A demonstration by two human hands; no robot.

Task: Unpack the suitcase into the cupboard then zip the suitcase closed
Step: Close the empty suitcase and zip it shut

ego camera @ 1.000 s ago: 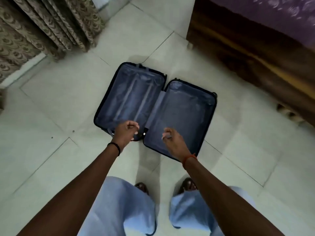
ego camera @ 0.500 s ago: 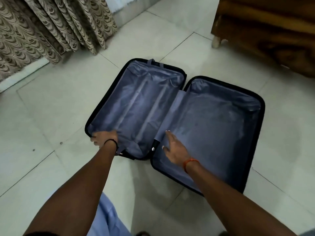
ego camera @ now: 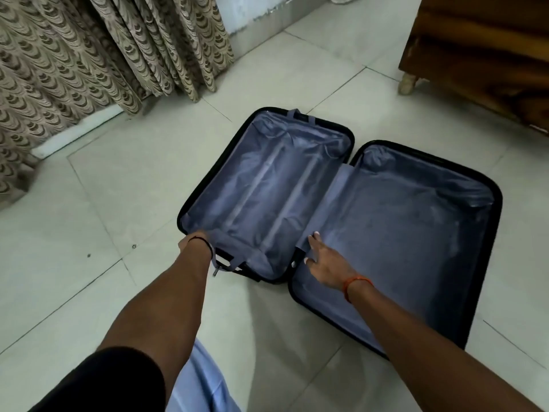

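The left hand (ego camera: 193, 239) sits at the near corner of the suitcase's (ego camera: 395, 233) left half, its fingers gone over the black rim (whether they grip the rim I cannot tell, since only the wrist and the back of the hand show). Just below it, a metal zip pull (ego camera: 215, 272) dangles from the shell's edge. The right hand (ego camera: 323, 260) lies flat with straight fingers on the grey lining of the right half, fingertips up against the fabric hinge strip (ego camera: 323, 209) between the two halves.

Both halves spread out from the hands across the tiled floor (ego camera: 118, 179), lying open and flat, and nothing shows inside either one, so the unpacking looks finished. What is left, I judge, is folding one half onto the other and running the zip round.

The case's long axis runs away from the hands, toward the curtain (ego camera: 89, 55) and wall beyond, with the hinge along that same line.
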